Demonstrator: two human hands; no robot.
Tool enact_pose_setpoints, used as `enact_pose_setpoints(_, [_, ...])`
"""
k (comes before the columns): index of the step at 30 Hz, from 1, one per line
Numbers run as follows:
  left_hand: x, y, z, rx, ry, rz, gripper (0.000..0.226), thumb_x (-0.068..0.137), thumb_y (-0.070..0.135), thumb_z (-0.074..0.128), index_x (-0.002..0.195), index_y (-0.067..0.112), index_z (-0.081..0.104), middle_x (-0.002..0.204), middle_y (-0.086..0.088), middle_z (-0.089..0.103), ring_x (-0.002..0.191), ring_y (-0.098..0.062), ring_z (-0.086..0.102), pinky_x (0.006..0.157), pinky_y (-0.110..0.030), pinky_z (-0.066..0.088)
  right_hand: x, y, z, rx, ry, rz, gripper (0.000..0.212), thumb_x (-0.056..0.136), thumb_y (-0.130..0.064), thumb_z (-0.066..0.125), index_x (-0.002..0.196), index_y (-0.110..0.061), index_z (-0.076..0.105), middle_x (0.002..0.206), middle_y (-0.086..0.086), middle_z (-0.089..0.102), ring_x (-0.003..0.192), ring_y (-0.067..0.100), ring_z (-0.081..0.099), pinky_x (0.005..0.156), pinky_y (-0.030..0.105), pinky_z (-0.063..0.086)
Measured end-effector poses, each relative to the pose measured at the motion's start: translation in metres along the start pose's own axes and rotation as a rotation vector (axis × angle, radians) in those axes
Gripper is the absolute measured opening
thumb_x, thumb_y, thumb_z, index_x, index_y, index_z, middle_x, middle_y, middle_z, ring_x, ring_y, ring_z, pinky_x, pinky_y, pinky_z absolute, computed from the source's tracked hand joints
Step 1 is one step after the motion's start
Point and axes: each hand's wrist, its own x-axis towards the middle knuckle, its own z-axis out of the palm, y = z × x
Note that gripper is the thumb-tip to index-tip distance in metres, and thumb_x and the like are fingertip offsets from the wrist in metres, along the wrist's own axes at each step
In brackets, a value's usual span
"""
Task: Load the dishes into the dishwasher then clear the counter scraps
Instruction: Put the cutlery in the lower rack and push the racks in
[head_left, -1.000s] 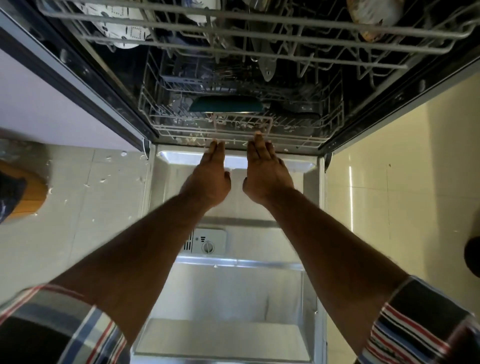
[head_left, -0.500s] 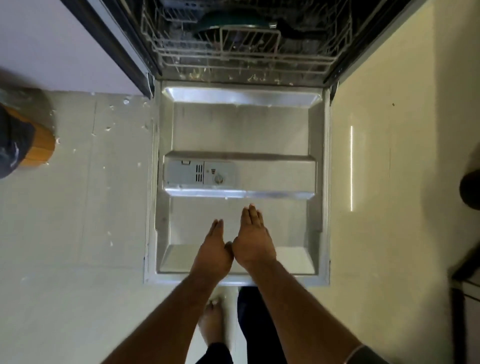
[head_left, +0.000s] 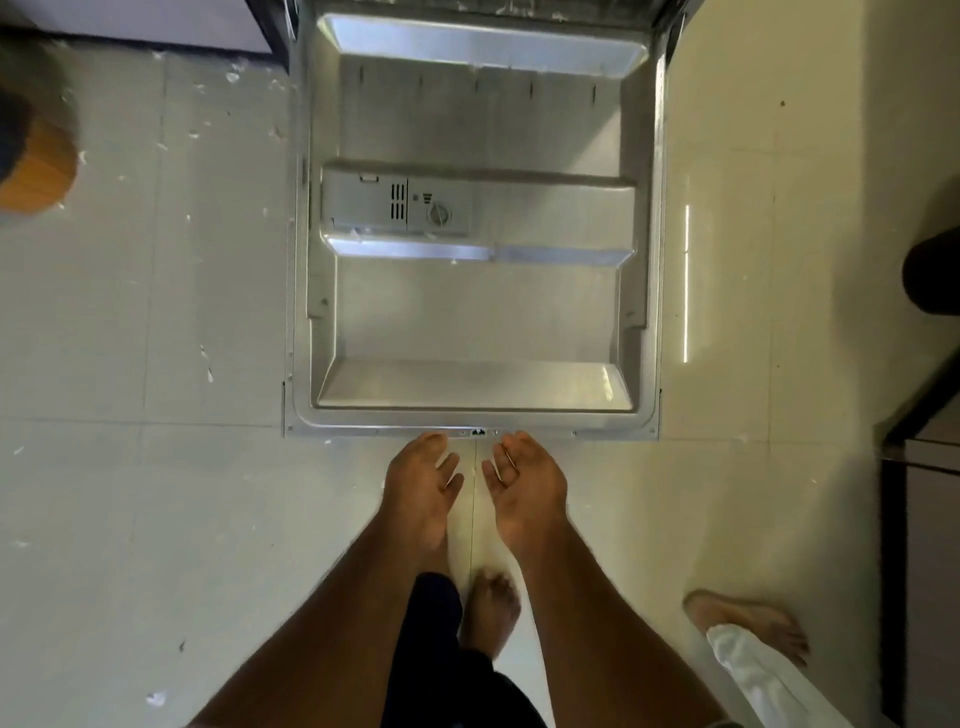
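The dishwasher door (head_left: 478, 317) lies flat and open, its steel inner face up, with the detergent dispenser (head_left: 395, 205) on its left half. My left hand (head_left: 420, 480) and my right hand (head_left: 525, 480) sit side by side at the door's near edge, palms turned up, fingertips at or under the lip, holding nothing. The racks and dishes are out of view beyond the top edge.
White scraps (head_left: 208, 364) speckle the tiled floor left of the door. An orange round object (head_left: 34, 174) stands at far left. My bare foot (head_left: 488, 613) is below my hands; another person's foot (head_left: 748, 623) is at lower right. Dark furniture (head_left: 919, 467) lines the right edge.
My hands left the lower rack's front and drew back across the open door to its near edge, turning palms up. The view tilted down, so the racks dropped out of sight.
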Motion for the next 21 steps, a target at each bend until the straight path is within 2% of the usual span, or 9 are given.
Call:
enact_pose_setpoints(2, [-0.001,-0.015,-0.004,-0.051,-0.027,0.004,0.041,0.104,0.020,0.049,0.145,0.012,0.047,0.148,-0.008,0.049,0.133,-0.031,0.050,0.109,-0.044,0.042,-0.001,0.007,-0.014,0.029,-0.001,0.009,0.040,0.108,-0.021,0.040,0.144,-0.006,0.047,0.150,0.010,0.048,0.141,0.029,0.043,0.117,0.042,0.036])
enact_pose_setpoints(4, [0.001,-0.030,-0.008,-0.091,-0.062,-0.008,0.047,0.106,0.025,0.046,0.150,0.012,0.040,0.155,-0.009,0.041,0.139,-0.032,0.044,0.115,-0.046,0.037,0.004,0.015,-0.026,0.042,-0.007,0.012,0.047,0.109,-0.024,0.040,0.151,-0.005,0.039,0.154,0.012,0.043,0.143,0.029,0.041,0.117,0.041,0.035])
enact_pose_setpoints(12, [0.049,-0.069,-0.033,-0.289,-0.163,-0.023,0.075,0.101,0.062,0.032,0.157,0.012,0.027,0.162,-0.009,0.030,0.147,-0.033,0.032,0.118,-0.049,0.028,0.046,0.052,-0.056,0.104,-0.033,0.010,0.052,0.106,-0.033,0.042,0.148,-0.003,0.042,0.145,0.016,0.053,0.135,0.031,0.050,0.110,0.043,0.040])
enact_pose_setpoints(17, [0.094,-0.076,-0.040,-0.457,-0.196,-0.023,0.087,0.096,0.073,0.026,0.156,0.010,0.027,0.162,-0.011,0.030,0.149,-0.034,0.029,0.120,-0.050,0.023,0.089,0.058,-0.060,0.248,-0.072,0.012,0.064,0.106,-0.048,0.035,0.150,-0.003,0.038,0.153,0.018,0.045,0.143,0.034,0.041,0.118,0.048,0.031])
enact_pose_setpoints(21, [0.118,-0.077,-0.042,-0.521,-0.211,-0.017,0.089,0.095,0.075,0.025,0.155,0.010,0.029,0.162,-0.012,0.030,0.149,-0.036,0.028,0.122,-0.052,0.020,0.113,0.062,-0.059,0.325,-0.098,0.012,0.074,0.103,-0.058,0.034,0.154,-0.004,0.032,0.158,0.018,0.037,0.147,0.035,0.034,0.120,0.049,0.027])
